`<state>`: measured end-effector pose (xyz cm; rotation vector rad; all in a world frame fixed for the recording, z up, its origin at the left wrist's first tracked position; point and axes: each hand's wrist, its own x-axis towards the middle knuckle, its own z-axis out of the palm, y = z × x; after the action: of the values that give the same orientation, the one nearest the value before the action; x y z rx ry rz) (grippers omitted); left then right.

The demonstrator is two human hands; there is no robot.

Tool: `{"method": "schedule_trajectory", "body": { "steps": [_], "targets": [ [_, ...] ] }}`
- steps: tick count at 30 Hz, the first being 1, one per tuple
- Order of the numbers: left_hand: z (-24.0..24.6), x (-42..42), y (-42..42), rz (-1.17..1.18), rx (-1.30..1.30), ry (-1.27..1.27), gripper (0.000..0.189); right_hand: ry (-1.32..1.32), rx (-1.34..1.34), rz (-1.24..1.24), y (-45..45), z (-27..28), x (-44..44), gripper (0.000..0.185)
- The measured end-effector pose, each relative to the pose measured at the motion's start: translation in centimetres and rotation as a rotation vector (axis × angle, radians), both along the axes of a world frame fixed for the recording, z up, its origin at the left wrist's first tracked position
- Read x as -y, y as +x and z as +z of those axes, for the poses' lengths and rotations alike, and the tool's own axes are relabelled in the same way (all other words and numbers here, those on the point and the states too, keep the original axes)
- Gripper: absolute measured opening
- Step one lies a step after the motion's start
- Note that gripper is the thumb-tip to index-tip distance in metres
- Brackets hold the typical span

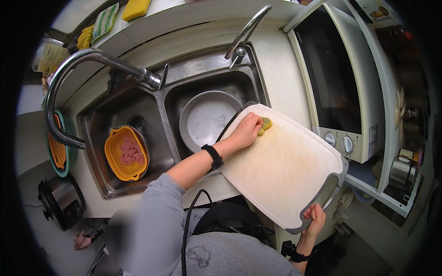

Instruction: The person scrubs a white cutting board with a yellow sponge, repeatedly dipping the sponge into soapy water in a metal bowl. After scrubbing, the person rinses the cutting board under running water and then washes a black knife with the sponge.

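A white plastic cutting board [279,162] with grey edging slants from over the right sink basin's edge towards the person. My left hand [247,130] presses a yellow-green sponge [266,124] against its face near the far end. At the near end, my right hand [315,219] has its fingers curled around the board's grey handle [323,196]. Beneath the board's far left edge, a round metal pan [198,117] stands in the right basin, partly hidden. An orange plastic basket [112,157] holding pink raw meat strips [132,151] sits in a bowl in the left basin.
Two faucets [100,57] [253,26] arch over the double sink [167,119]. A microwave [331,79] stands on the right. An electric cooker [64,201] and stacked colanders [67,155] are at the left. Sponges [136,8] and a striped cloth [105,22] lie on the back ledge.
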<state>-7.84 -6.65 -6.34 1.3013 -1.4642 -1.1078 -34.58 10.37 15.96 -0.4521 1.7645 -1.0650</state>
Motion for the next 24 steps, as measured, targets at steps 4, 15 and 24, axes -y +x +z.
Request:
{"method": "schedule_trajectory", "body": {
  "steps": [4,15,24],
  "targets": [
    [-2.2,2.5,1.2,0.195,0.118,0.064,0.005,-0.065,-0.032,-0.067,0.3,-0.5,-0.5,0.045],
    [-12.5,-1.2,13.6,-0.35,0.94,0.278,0.024,-0.103,0.084,-0.063,0.4,-0.6,-0.5,0.045],
    [-13.0,-2.0,12.6,-0.326,0.981,0.272,0.017,-0.076,0.04,-0.032,0.8,0.2,0.0,0.044]
  ]
}}
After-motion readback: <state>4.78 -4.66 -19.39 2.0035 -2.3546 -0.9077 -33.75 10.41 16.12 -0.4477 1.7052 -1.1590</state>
